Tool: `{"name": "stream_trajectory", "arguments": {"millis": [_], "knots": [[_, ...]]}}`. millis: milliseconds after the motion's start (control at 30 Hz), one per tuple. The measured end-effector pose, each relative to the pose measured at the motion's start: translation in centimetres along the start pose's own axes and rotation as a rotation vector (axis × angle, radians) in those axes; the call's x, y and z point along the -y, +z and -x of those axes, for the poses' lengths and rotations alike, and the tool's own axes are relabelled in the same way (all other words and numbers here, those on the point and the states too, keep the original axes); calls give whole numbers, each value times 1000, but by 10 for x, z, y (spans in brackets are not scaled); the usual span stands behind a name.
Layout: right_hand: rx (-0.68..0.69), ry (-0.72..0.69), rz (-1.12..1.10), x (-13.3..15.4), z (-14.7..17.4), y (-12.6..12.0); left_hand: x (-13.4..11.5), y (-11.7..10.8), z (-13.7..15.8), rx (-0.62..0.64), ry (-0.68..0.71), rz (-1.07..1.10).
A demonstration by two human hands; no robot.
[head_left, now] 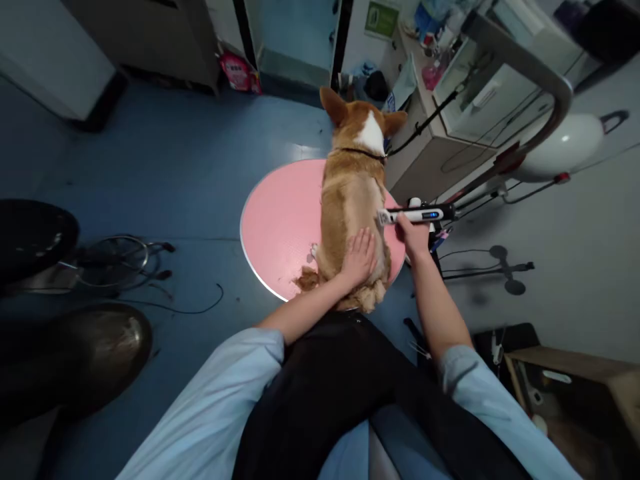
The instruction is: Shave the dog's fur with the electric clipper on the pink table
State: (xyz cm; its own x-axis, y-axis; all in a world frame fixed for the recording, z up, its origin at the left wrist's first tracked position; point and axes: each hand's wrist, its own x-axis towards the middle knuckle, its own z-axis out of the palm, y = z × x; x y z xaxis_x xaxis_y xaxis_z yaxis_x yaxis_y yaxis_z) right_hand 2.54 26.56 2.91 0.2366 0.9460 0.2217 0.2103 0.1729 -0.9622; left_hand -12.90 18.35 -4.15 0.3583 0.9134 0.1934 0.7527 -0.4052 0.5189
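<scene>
A tan and white dog (345, 200) sits on a round pink table (280, 220), its back to me and its head facing away. My left hand (359, 257) lies flat on its lower back, fingers stretched out. In my right hand (414, 237) is a white and black hair clipper (417, 214) with a small blue light; its blade end touches the dog's right side. The coat along the back looks shorter and paler than around it. Loose fur (307, 279) lies on the table left of the dog, and a clump (371, 297) hangs at its rear.
A dark collar (364, 153) ties the dog by a strap (425, 125) to a curved metal arm (555, 100) at the right. Beyond stands a cluttered cabinet (425, 150). Dark round stools (107, 353) and a cable (175, 310) are at the left.
</scene>
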Motion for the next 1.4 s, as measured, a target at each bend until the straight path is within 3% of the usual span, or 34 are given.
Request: {"name": "stream_trajectory", "arguments": {"millis": [133, 267, 367, 500, 667, 733, 867, 1000, 1067, 1200, 1267, 1400], "knots": [[218, -102, 52, 18, -109, 51, -8, 9, 9, 33, 31, -9], [415, -166, 123, 23, -162, 99, -11, 15, 15, 16, 12, -12], [578, -152, 178, 24, -158, 120, -10, 21, 14, -33, 18, -18], [726, -99, 301, 30, -147, 126, -7, 34, 11, -111, 31, -64], [533, -206, 405, 42, -168, 119, -6, 47, 9, -172, 38, -137], [544, -184, 435, 43, -168, 119, -6, 47, 9, -173, 24, -145], [711, -117, 442, 41, -132, 126, -7, 46, 8, -161, 10, -139], [905, -173, 475, 45, -103, 128, -8, 46, 7, -150, -6, -142], [870, -240, 513, 49, -109, 126, -9, 45, 6, -146, -4, -141], [601, -319, 604, 52, -139, 125, -9, 41, 5, -165, 3, -148], [623, -315, 616, 51, -136, 126, -9, 39, 4, -174, 3, -149], [803, -358, 660, 50, -96, 128, -11, 42, 1, -183, 10, -152]]}}
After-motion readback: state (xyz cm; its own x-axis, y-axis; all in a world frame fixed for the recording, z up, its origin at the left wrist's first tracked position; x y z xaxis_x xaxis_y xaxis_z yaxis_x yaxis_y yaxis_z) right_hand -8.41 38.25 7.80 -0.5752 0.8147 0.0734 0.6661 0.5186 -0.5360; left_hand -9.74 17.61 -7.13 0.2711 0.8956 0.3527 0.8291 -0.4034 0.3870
